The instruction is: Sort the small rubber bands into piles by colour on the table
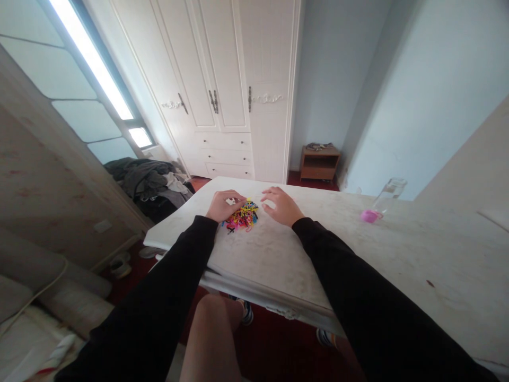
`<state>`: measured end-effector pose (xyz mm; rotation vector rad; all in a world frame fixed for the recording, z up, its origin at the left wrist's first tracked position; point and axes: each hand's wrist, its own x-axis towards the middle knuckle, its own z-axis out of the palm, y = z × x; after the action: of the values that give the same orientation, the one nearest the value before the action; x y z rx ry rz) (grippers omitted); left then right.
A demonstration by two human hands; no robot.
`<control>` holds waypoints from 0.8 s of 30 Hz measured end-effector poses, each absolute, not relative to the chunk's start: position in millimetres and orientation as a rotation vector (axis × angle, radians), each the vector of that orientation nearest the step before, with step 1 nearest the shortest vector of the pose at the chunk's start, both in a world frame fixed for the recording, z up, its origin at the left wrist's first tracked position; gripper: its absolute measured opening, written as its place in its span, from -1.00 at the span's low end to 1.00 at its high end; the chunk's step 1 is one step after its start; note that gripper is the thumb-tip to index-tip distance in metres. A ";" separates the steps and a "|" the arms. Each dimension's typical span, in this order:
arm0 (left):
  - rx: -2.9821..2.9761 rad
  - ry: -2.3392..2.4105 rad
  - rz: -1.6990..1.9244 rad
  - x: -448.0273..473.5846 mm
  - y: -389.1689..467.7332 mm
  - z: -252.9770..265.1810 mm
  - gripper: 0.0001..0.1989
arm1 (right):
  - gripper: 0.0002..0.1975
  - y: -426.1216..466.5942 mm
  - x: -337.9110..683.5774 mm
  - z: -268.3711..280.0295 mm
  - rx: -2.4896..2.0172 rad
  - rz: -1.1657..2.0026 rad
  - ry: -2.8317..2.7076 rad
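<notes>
A small heap of many-coloured bits (242, 216), looped and tangled like little rubber bands, lies on the white table (270, 260). At the heap's left and far side is my left hand (226, 205), its thumb and fingertips brought together over the bits. What sits in that pinch, if anything, is too small to make out. My right hand (281, 206) hovers just right of the heap, thumb and fingers curved and apart, with nothing visible between them.
Farther right on the table are a clear glass bottle (389, 195) and a pink object (369, 215) by its lower end. A white wardrobe (226, 69) and a small brown cabinet (320, 163) stand beyond. Dark clothes (147, 178) are piled at left.
</notes>
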<state>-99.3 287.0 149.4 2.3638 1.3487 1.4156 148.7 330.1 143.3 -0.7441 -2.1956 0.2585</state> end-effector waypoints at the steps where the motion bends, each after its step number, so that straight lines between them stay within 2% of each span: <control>1: 2.368 1.341 1.419 -99.5 287.1 149.3 -0.85 | -0.86 323.0 141.9 143.8 -0.661 0.248 -2.261; 4: 2.374 1.304 1.422 -99.7 286.9 149.2 -0.85 | -0.73 308.1 127.7 145.1 -0.496 0.132 -2.395; 6: 2.370 1.295 1.411 -99.5 286.3 149.5 -0.85 | -0.71 304.6 123.5 146.1 -0.486 0.174 -2.389; 11: 2.338 1.355 1.416 -98.7 285.5 149.0 -0.84 | -0.82 314.7 134.0 143.6 -0.671 0.357 -2.254; 17: 2.317 1.419 1.426 -101.6 287.2 146.8 -0.83 | -0.83 332.0 182.4 132.9 -0.944 0.504 -2.137; 24: 2.278 1.431 1.430 -106.8 290.7 144.2 -0.83 | -0.85 327.3 189.5 132.2 -0.983 0.611 -2.149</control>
<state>-106.8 290.7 144.2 2.2785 1.4312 1.4304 189.5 327.3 132.2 -0.9834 -2.1494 0.6112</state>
